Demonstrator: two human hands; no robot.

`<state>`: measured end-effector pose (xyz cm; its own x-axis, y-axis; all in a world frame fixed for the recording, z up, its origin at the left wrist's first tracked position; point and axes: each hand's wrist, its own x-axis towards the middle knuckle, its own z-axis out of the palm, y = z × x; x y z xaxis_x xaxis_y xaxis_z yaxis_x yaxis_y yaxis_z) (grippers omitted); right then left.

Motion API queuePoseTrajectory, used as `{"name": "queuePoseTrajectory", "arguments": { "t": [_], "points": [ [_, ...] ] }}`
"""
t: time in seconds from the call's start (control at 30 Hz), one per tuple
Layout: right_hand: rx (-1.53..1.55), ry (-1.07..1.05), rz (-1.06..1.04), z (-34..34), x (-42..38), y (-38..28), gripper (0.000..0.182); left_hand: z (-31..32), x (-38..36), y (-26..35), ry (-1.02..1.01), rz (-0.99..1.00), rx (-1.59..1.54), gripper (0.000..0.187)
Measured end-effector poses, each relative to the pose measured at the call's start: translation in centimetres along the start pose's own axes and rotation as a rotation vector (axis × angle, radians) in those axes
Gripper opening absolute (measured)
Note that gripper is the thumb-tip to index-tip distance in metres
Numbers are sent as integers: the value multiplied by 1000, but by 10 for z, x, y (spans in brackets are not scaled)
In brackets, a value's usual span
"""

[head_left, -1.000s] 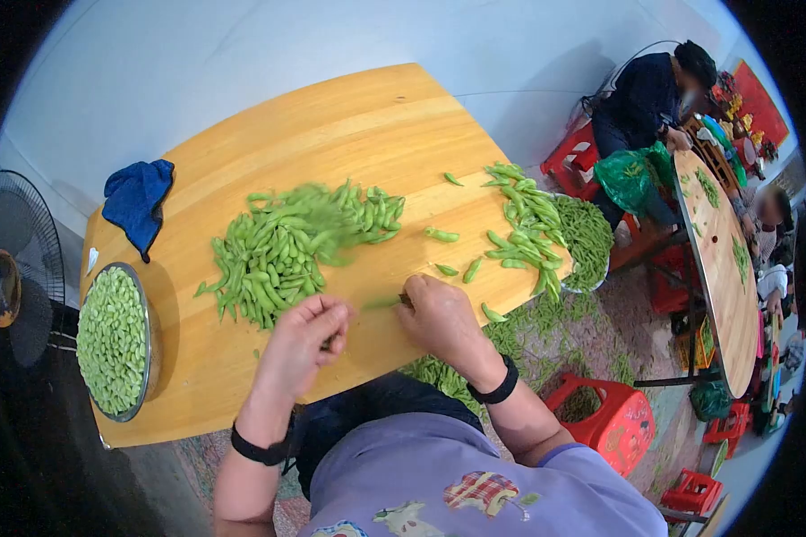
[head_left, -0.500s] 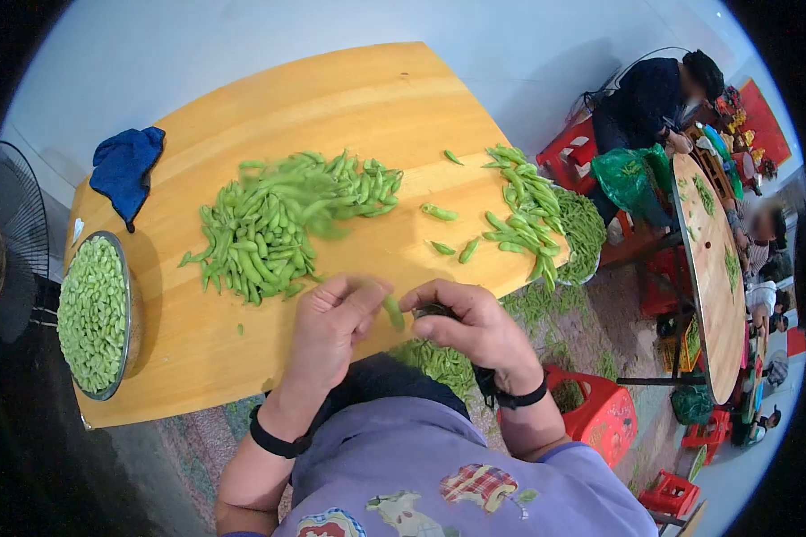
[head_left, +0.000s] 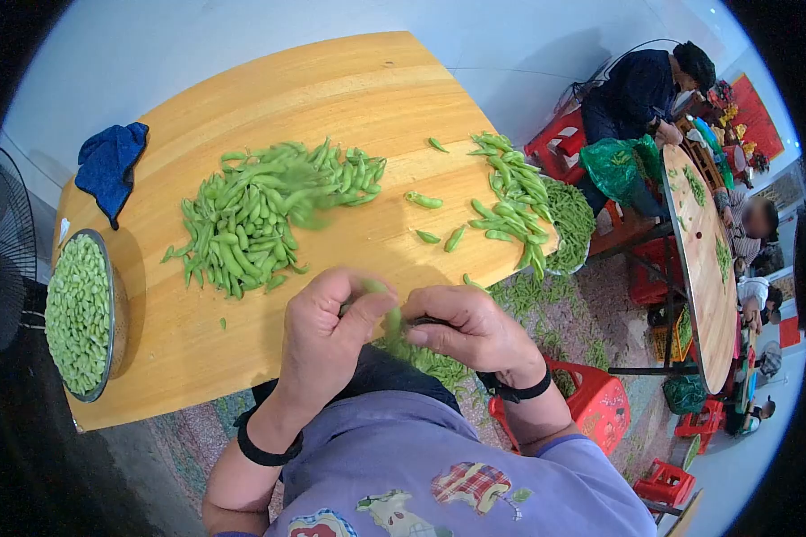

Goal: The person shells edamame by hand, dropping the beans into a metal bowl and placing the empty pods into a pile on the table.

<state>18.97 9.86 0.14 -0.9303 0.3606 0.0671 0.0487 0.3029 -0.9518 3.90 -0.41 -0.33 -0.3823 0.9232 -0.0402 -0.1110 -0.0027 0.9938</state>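
An edamame pod (head_left: 391, 319) is pinched between both hands, left hand (head_left: 325, 329) and right hand (head_left: 468, 328), at the table edge (head_left: 242, 358).

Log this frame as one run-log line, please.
left hand: pinching pod | right hand: pinching same pod | pod pile: on table | bowl: table's left edge

a small green pod (head_left: 390, 319), upright and partly hidden, sits pinched between both hands' fingers at the table's near edge.
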Motion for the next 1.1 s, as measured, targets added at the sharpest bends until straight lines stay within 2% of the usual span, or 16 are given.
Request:
{"name": "queuePoseTrajectory", "arguments": {
  "t": [0.07, 0.2, 0.3, 0.37, 0.5, 0.57, 0.6, 0.67, 0.77, 0.8, 0.83, 0.9, 0.93, 0.97, 1.03, 1.1],
  "points": [
    [-34, -7, 10, -1, 0, -2, 17, 0, -1, 4, 2, 90, 150, 5],
    [-117, -8, -71, -2, 0, -4, 15, 0, -1, 4, -12, 85, 154, 4],
    [-108, -5, -55, 0, -1, -7, 14, -1, -2, 1, -24, 31, 99, 4],
    [-74, 4, -39, 1, -2, -8, 13, -2, -3, 3, -74, -107, -66, 6],
    [109, -75, 80, -1, -1, -6, 14, -6, -1, -4, -128, -174, -240, 7],
    [180, -106, 104, -2, -2, 3, 15, -9, 0, -5, -226, -272, -507, 12],
    [331, -157, 92, -3, -3, 9, 16, -10, 0, -8, -230, -274, -510, 12],
    [623, -241, 121, -1, -5, 16, 18, -11, 2, -17, -413, -319, -717, 18],
    [850, -210, 199, 7, -8, 21, 17, -14, 6, -27, -477, -255, -704, 25],
    [679, -141, 276, 5, -8, 16, 15, -14, 7, -23, -478, -251, -704, 25],
    [677, -143, 274, 6, -7, 11, 15, -11, 8, -16, -409, -299, -665, 23],
    [-213, 160, -47, 8, -3, -1, 14, -5, 8, -16, -334, -342, -629, 22],
    [-309, 162, 2, 9, -4, -11, 13, -1, 6, -23, -278, -201, -354, 20],
    [-308, 155, -3, 10, -4, -16, 13, 1, 5, -27, -217, -61, -79, 19],
    [-219, 229, 14, 12, -4, -20, 12, -1, 6, -22, -210, -54, -66, 15],
    [-55, 214, 108, 10, -7, -10, 11, -4, 5, -18, -236, -222, -147, 13]
  ]
}}
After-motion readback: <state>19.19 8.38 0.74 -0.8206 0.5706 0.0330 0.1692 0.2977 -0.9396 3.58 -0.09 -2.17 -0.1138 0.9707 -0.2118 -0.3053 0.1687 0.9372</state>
